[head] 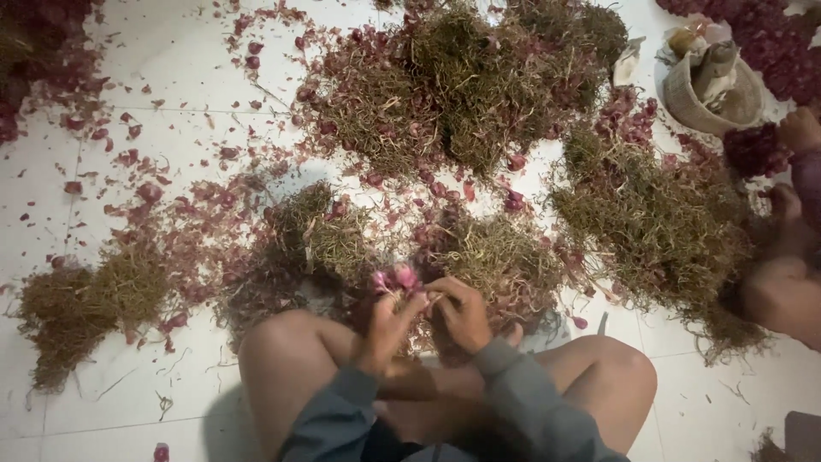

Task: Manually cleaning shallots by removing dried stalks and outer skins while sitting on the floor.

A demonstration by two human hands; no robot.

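Both hands meet between the raised knees, fingers curled in tight. The left hand pinches a small cluster of pinkish-red shallot bulbs that sticks up just above its fingertips; the right hand is closed against the same cluster from the other side, though what its fingers grasp is hidden. Heaps of dry brownish-green stalks and red papery skins cover the white tiled floor. Another person's hand is cut off at the right edge.
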